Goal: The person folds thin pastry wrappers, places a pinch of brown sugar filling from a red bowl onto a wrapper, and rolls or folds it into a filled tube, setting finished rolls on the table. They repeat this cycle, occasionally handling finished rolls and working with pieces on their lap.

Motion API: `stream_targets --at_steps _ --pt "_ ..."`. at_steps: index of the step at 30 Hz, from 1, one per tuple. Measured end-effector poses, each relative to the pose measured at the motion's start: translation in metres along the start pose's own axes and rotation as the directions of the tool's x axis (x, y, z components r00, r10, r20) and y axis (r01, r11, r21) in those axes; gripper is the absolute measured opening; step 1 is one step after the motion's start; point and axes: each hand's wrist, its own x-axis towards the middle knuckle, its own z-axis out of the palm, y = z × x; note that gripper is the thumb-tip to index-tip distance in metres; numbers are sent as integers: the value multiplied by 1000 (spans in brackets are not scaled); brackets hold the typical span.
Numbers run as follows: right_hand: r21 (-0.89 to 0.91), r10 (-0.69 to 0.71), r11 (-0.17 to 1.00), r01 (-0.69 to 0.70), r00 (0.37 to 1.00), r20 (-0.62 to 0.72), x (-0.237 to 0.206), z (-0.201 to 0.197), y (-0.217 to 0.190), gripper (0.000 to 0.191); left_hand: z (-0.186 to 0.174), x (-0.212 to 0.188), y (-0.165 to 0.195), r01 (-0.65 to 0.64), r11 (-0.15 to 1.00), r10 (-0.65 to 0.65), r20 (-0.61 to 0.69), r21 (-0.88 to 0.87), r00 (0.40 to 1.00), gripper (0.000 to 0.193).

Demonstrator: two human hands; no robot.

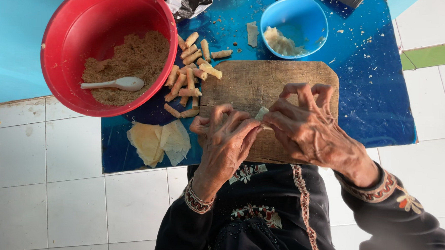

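Two hands, the left hand (227, 140) and right hand (303, 126), are pinching a small pale wrapper (261, 113) over the wooden board (255, 81), fingers pressed together, probably mid-roll, which calls for tightening before joining the finished rolls (189, 72).

glossy red plastic bowl (64, 40), rough worn wooden board (255, 81), smooth white plastic spoon (115, 83).

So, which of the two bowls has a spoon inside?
The big red bowl at the left: a white spoon lies on its brown crumbs. The small blue bowl holds only pale paste.
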Motion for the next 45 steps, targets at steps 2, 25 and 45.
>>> stream_targets --at_steps 2,25,45 --pt "-59 -2 998 1 1000 -21 -4 -1 -6 32 1 0 -1 11 1000 -11 17 -6 1000 19" --pt "-118 95 988 -104 992 -85 -11 15 3 29 8 5 -1 -11 995 12 -6 104 1000 21" --pt "-319 85 939 -130 985 -151 -17 26 -1 33 9 8 3 -4 974 18 -62 225 998 23"
